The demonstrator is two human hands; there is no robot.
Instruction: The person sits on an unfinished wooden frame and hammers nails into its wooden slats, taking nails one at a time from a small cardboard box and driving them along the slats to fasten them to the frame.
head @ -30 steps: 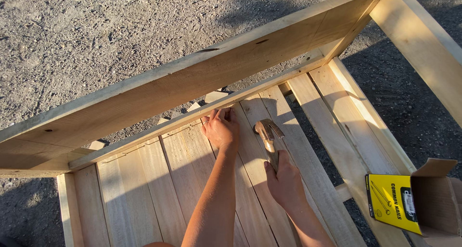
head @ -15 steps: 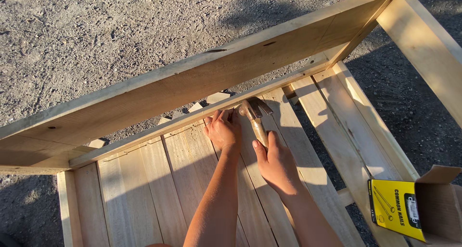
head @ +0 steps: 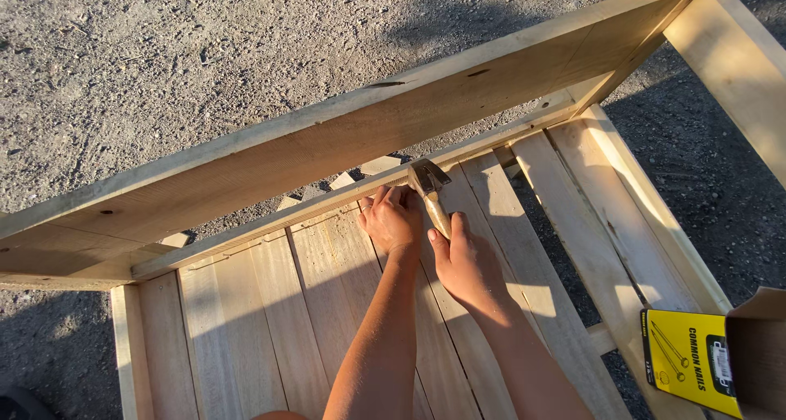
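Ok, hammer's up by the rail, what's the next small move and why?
Probably a short, light tap. The right hand grips the hammer with its head right at the thin rail, and the left hand has its fingers pinched beside the head, so a hard swing risks them.

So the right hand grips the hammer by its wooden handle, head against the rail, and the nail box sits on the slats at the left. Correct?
Not quite. The head view shows the yellow nail box at the right edge, not the left. The right hand does grip the hammer, head at the rail.

Rough pale wood slats; metal hammer head; gravel ground
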